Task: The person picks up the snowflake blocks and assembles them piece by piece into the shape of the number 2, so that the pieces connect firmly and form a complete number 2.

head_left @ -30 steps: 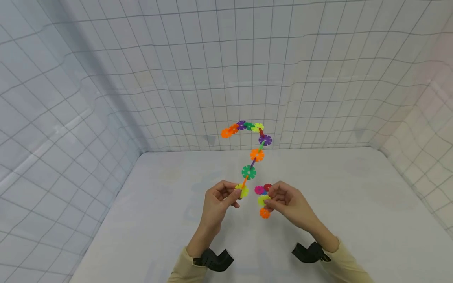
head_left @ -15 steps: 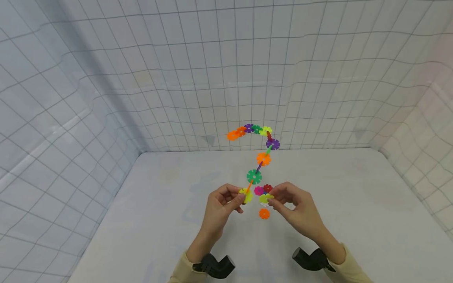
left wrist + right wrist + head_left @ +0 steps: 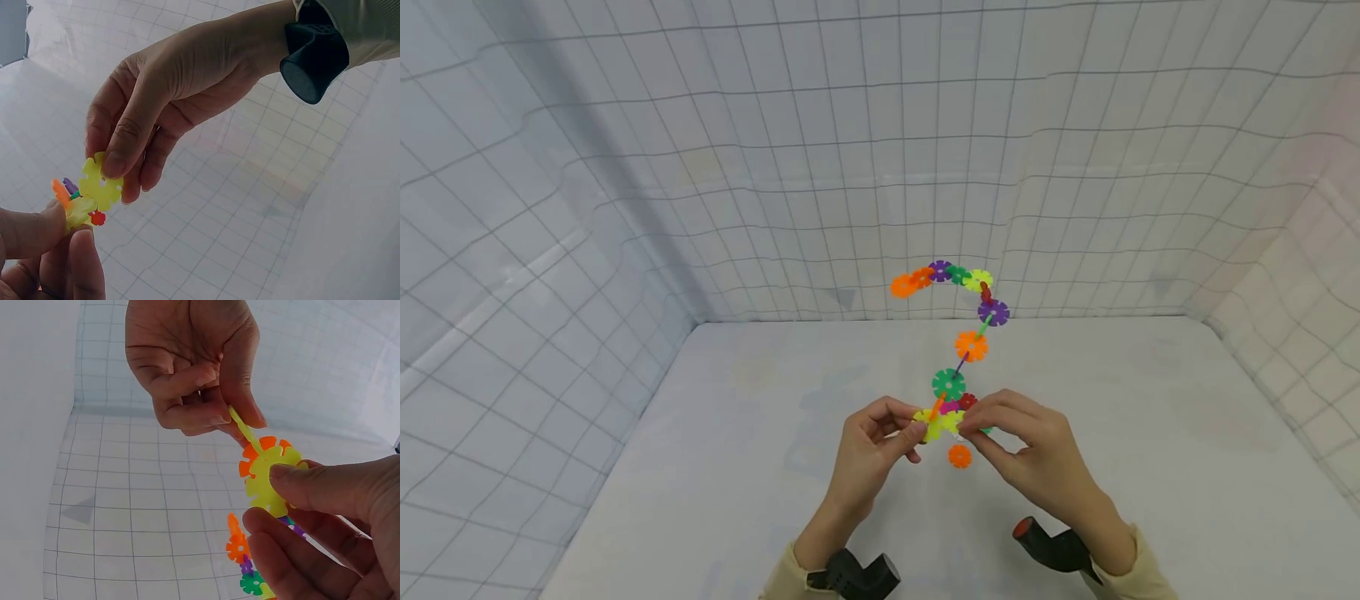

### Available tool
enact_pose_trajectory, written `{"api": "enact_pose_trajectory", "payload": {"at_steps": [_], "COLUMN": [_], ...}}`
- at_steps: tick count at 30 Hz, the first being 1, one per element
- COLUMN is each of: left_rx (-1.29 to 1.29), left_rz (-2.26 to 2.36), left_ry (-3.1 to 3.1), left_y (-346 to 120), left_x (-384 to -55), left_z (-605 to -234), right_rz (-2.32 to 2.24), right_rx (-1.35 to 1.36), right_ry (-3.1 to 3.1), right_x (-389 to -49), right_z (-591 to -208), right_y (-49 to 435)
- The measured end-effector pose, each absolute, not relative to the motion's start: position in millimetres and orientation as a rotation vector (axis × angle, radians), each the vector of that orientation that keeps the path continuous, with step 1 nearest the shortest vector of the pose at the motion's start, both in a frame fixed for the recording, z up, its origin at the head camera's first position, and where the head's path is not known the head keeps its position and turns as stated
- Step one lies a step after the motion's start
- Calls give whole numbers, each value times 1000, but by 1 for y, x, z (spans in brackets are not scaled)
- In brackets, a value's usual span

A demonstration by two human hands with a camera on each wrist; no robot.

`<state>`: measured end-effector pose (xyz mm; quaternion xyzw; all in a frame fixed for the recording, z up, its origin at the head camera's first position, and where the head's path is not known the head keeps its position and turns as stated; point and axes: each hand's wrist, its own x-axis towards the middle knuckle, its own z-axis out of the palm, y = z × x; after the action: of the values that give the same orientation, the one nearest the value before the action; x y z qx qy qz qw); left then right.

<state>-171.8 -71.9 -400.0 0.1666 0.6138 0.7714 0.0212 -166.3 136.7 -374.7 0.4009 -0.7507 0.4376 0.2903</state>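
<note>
My left hand (image 3: 867, 458) pinches the yellow notched plastic disc (image 3: 103, 187) at the near end of a chain of such discs. From there the colourful chain (image 3: 972, 347) runs away from me and bends left at its far end, through green, orange and purple discs. Between thumb and fingers, my right hand (image 3: 1045, 450) holds another yellow disc (image 3: 265, 481). The two yellow discs meet edge to edge, at an angle in the right wrist view. Whether their slots are interlocked, I cannot tell.
Beneath the hands, loose discs lie on the white table (image 3: 737, 467): an orange disc (image 3: 959, 456), a red disc (image 3: 968, 402) and a pink disc (image 3: 950, 407). Others are partly hidden by the right hand. White grid-lined sheeting (image 3: 880, 167) encloses the back and sides.
The left hand and chain have shifted right and slightly nearer. The right hand has turned its yellow disc and the gap between the two yellow discs has closed.
</note>
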Motion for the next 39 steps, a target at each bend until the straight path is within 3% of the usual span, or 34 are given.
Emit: {"api": "enact_pose_trajectory", "payload": {"at_steps": [39], "left_rx": [587], "left_rz": [2371], "left_ry": [1967], "left_y": [-71], "left_x": [-177], "left_z": [-405], "right_rz": [1145], "right_rx": [1190], "right_ry": [-1920], "right_x": [-181], "right_z": [-390], "right_y": [133]}}
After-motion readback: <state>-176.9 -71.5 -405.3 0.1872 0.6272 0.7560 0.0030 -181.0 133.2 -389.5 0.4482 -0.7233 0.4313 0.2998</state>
